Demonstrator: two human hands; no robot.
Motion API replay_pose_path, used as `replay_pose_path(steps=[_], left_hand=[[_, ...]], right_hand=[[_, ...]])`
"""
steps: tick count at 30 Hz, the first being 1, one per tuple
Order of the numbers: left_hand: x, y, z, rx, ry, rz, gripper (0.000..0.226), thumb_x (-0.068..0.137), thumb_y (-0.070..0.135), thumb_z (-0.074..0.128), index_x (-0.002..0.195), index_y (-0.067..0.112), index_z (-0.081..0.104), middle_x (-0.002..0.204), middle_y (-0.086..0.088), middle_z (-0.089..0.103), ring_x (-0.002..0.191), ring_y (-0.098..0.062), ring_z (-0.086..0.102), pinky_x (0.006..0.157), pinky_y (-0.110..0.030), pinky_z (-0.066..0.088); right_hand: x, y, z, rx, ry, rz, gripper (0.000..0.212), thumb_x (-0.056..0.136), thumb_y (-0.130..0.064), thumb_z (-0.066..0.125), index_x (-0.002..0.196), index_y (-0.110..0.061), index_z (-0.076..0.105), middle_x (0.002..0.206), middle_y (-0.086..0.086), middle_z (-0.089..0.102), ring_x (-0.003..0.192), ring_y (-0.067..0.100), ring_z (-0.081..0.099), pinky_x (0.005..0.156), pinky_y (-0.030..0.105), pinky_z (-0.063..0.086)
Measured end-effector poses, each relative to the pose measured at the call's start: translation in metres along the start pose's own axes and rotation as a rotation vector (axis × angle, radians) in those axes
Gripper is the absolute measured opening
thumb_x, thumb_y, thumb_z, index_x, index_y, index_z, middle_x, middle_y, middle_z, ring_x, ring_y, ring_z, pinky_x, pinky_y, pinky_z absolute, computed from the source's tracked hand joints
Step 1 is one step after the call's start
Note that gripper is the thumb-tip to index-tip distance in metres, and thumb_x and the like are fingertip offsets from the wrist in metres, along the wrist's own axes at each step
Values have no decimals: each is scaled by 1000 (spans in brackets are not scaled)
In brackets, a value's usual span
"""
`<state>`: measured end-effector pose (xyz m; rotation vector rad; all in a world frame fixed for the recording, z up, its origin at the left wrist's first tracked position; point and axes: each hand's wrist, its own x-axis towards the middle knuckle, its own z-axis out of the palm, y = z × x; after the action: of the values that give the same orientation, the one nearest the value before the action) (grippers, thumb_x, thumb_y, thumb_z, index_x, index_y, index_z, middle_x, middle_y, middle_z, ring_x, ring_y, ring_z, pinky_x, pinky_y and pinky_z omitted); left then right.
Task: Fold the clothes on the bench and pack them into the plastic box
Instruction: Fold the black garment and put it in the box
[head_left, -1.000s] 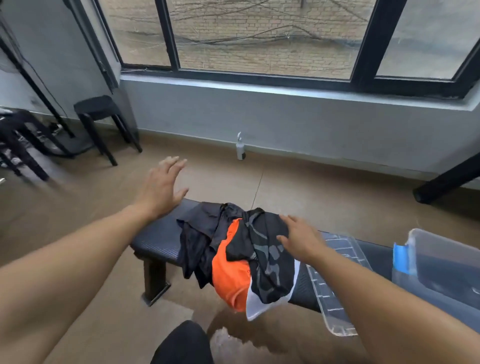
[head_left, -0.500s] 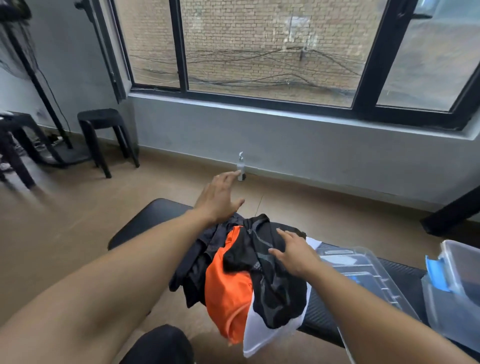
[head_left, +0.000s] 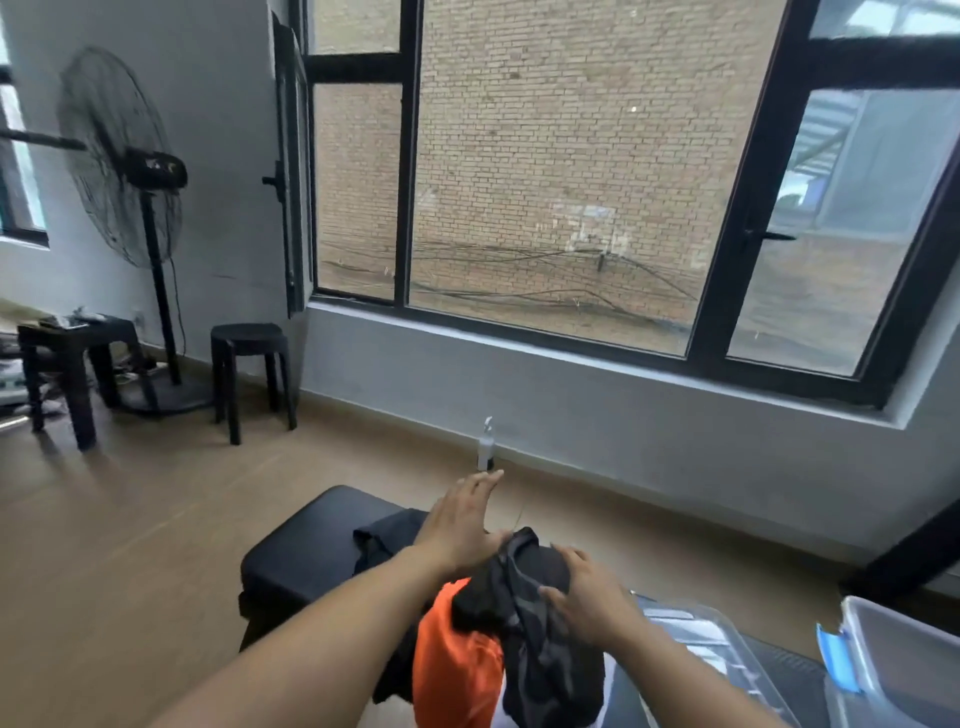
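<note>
Head | clothes (head_left: 524, 613) black, camo, orange, heaped | left hand (head_left: 462, 525) flat, empty | right hand (head_left: 587, 592) grips camo

A rumpled heap of black, orange and grey-camouflage clothes (head_left: 519, 639) lies unfolded on the black padded table (head_left: 306, 551), with the clear blue-latched plastic box (head_left: 893, 670) at its right end.
</note>
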<state>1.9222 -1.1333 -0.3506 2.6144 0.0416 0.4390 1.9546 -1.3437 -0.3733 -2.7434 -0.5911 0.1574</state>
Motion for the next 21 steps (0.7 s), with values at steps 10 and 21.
replay_pose_path(steps=[10,21], left_hand=[[-38,8,46,-127,-91,-84,80,89,43,69,156,24,30,155,-2,40,146,-21,33,118,-39,33],[-36,-6,110,-184,-211,-110,76,90,35,69,155,25,33,158,-2,40,149,-20,31,121,-39,29]], right_hand=[[-15,21,19,-29,-36,5,77,93,-49,61,158,-29,24,162,2,30,147,24,32,118,45,32],[6,52,66,39,-124,0,94,82,-65,67,158,-35,21,164,0,27,148,23,30,120,39,29]])
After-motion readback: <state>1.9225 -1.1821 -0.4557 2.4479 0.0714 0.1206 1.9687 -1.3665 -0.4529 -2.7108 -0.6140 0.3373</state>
